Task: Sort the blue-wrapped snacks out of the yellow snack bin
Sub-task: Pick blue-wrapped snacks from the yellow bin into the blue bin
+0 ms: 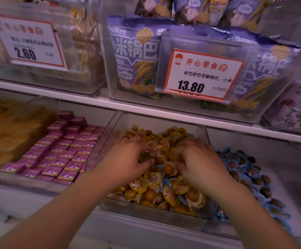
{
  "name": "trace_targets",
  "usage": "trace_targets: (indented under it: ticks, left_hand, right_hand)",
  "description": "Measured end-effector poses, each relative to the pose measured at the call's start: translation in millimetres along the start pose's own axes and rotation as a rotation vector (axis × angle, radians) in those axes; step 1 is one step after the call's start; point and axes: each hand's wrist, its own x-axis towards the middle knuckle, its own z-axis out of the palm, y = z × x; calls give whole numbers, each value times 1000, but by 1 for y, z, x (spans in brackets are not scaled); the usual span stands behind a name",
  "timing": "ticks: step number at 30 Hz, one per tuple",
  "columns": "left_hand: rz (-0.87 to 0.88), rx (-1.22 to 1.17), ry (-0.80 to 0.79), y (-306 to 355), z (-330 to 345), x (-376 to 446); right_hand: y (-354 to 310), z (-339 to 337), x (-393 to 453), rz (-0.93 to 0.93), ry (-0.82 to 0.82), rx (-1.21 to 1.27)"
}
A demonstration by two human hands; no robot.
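Observation:
A clear bin (pixel 146 211) on the lower shelf is heaped with yellow-wrapped round snacks (pixel 166 141). Both my hands are buried in that heap. My left hand (pixel 130 157) lies palm down on the left side, fingers curled into the wrappers. My right hand (pixel 198 159) lies on the right side, fingers also dug in. A few blue-wrapped snacks (pixel 165 182) peek out between the yellow ones near the bin's front. Whether either hand holds a snack is hidden by the fingers and the blur.
Right of it stands a bin of blue-wrapped snacks (pixel 250 173). Left of it is a bin of small purple boxes (pixel 63 150). A white shelf edge (pixel 164 114) runs just above, carrying clear bins of purple bags (pixel 133 56) and price cards (pixel 203 74).

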Motion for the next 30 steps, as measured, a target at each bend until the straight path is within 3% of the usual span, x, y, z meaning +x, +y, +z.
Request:
trace_targets:
  ticks: [4,6,9,12,15,18,23,27,30]
  left_hand:
    - [-29,-276,167,9,-3,-6]
    - [-81,-321,196,9,-3,-8]
    - [-56,-233,98,8,0,-10]
    - [28,-12,-57,15,8,-9]
    - [24,158,-79,16,5,-4]
    - [2,279,-75,5,0,-9]
    - [6,269,-65,2,-5,-19]
    - [16,230,-43,2,-7,-20]
    - [-21,68,33,3,-11,-18]
  right_hand:
    - [2,-8,-7,87,202,387]
    - [1,-8,-10,95,269,415]
    - [-2,-4,-10,28,339,275]
    - [-4,6,-11,-87,230,44]
    - [-11,23,-12,-208,90,-102]
    - [-17,35,-3,-194,-8,-31]
    - [-22,38,2,-90,-50,91]
    - [-26,42,0,-31,-11,211]
    - [-27,40,2,49,65,373]
